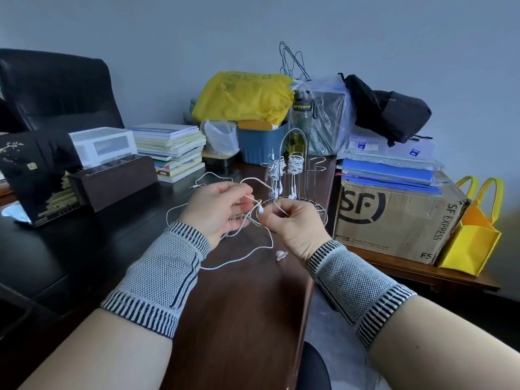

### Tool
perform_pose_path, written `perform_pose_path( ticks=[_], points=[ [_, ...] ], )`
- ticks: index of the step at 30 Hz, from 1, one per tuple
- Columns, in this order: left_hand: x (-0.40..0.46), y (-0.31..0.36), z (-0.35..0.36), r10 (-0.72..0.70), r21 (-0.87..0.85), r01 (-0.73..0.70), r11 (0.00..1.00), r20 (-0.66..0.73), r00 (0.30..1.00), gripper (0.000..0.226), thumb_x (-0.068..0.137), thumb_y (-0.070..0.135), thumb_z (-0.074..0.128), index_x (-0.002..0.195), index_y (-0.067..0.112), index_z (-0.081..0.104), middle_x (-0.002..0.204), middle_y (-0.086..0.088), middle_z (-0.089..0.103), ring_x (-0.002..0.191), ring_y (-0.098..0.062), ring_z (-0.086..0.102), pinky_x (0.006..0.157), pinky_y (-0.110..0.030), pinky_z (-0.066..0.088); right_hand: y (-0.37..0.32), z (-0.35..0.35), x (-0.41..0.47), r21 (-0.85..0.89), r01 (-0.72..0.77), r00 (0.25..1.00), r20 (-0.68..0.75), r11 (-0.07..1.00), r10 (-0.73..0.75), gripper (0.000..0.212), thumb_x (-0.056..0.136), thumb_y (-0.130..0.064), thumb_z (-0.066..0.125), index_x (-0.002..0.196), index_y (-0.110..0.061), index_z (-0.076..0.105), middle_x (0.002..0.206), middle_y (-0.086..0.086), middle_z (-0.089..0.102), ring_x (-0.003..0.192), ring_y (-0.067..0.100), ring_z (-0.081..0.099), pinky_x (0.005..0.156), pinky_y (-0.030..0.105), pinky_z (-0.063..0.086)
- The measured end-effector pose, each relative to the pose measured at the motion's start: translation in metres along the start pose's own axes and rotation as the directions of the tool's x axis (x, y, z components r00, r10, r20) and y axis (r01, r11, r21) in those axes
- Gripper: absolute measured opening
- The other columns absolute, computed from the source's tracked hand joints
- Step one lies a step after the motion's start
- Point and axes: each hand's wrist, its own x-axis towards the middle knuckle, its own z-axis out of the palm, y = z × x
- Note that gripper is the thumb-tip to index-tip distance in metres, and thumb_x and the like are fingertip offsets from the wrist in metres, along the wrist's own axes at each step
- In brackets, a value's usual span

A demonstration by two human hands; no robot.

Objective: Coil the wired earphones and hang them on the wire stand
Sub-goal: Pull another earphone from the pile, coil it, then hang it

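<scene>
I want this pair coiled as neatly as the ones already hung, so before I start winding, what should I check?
1. Both hands hold the cord: ok, left hand and right hand pinch the loose earphones.
2. Earbud in hand: ok, one sits at the right hand's fingertips.
3. Cord free of knots: cannot tell, strands cross between the hands.
4. Plug end free: ok, plug lies on the desk.
5. Free hook on wire stand: ok, right-side hooks look bare.

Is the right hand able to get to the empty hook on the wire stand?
Probably yes. The empty hook sits on the right side of the wire stand, just beyond the right hand, with nothing between them. That hand is pinching the earphone cord, though.
</scene>
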Motion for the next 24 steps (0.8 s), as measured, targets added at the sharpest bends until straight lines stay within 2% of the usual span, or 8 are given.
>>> perform_pose_path(
  ticks=[2,4,7,10,14,19,21,24],
  points=[
    [-0.001,-0.001,-0.004,-0.026,0.195,0.012,0.981,0.068,0.997,0.009,0.092,0.021,0.063,0.089,0.013,0.067,0.081,-0.003,0.07,0.073,-0.015,0.064,0.074,-0.032,0.049,0.002,-0.001,0.003,-0.018,0.001,1.0,-0.03,1.0,-0.002,0.016,0.079,-0.006,0.074,0.066,-0.01,0.065,0.061,0.0,0.056,0.062,0.014,0.049,0.066,0.029,0.044],
    [-0.001,-0.002,-0.007,-0.017,0.385,-0.034,0.922,0.128,0.992,0.005,0.089,0.018,0.067,0.089,0.015,0.07,0.079,-0.003,0.071,0.071,-0.012,0.064,0.068,-0.025,0.044,0.003,-0.004,0.005,-0.011,-0.006,0.999,-0.05,1.0,0.005,0.02,0.079,-0.004,0.073,0.064,-0.012,0.062,0.064,0.005,0.056,0.064,0.018,0.049,0.067,0.033,0.044],
    [0.001,-0.001,-0.013,0.029,0.512,-0.098,0.854,0.141,0.99,0.005,0.085,0.013,0.07,0.087,0.015,0.074,0.073,-0.005,0.067,0.066,-0.01,0.056,0.056,-0.019,0.038,0.003,-0.007,0.004,-0.012,-0.008,0.997,-0.082,1.0,0.007,0.024,0.079,-0.002,0.071,0.062,-0.015,0.06,0.063,0.003,0.055,0.063,0.018,0.048,0.065,0.032,0.044],
    [0.002,0.002,-0.018,0.06,0.414,-0.089,0.906,0.082,0.995,0.006,0.087,0.015,0.07,0.088,0.011,0.074,0.077,-0.008,0.068,0.075,-0.019,0.057,0.065,-0.027,0.041,0.004,-0.008,0.003,-0.014,-0.001,0.995,-0.096,1.0,-0.001,0.026,0.079,0.001,0.071,0.062,-0.015,0.06,0.059,-0.002,0.054,0.059,0.012,0.048,0.062,0.026,0.045],
    [0.009,0.005,-0.03,0.102,0.239,-0.076,0.968,-0.1,0.99,0.004,0.088,0.014,0.07,0.085,0.015,0.072,0.082,-0.002,0.073,0.078,-0.012,0.067,0.073,-0.03,0.047,0.004,-0.011,0.004,-0.012,-0.009,0.993,-0.118,1.0,0.007,0.023,0.078,0.002,0.07,0.065,-0.014,0.06,0.059,-0.004,0.055,0.056,0.007,0.048,0.06,0.019,0.044],
    [0.026,0.001,-0.054,0.118,0.079,-0.091,0.993,-0.481,0.869,0.008,0.087,0.017,0.07,0.082,0.023,0.073,0.08,0.003,0.069,0.069,-0.008,0.058,0.067,-0.026,0.043,0.001,-0.013,0.005,0.023,-0.003,0.988,-0.153,1.0,0.007,0.025,0.078,0.002,0.069,0.063,-0.013,0.057,0.057,-0.002,0.053,0.047,0.001,0.043,0.051,0.014,0.038],
    [0.029,-0.005,-0.065,0.101,0.072,-0.073,0.995,-0.56,0.822,0.006,0.085,0.021,0.073,0.08,0.025,0.073,0.077,0.003,0.066,0.062,-0.008,0.053,0.064,-0.024,0.041,0.001,-0.015,0.006,0.048,-0.009,0.982,-0.189,0.999,0.018,0.024,0.078,0.002,0.069,0.063,-0.013,0.057,0.058,-0.001,0.054,0.045,0.0,0.042,0.048,0.014,0.037],
    [0.031,-0.013,-0.073,0.087,0.092,-0.038,0.995,-0.604,0.792,0.003,0.084,0.024,0.072,0.081,0.025,0.073,0.073,0.001,0.065,0.056,-0.011,0.05,0.049,-0.023,0.034,0.0,-0.017,0.006,0.05,-0.035,0.975,-0.217,0.998,0.045,0.025,0.077,0.002,0.068,0.061,-0.014,0.058,0.059,0.002,0.055,0.043,0.001,0.041,0.045,0.014,0.035]
  ],
)
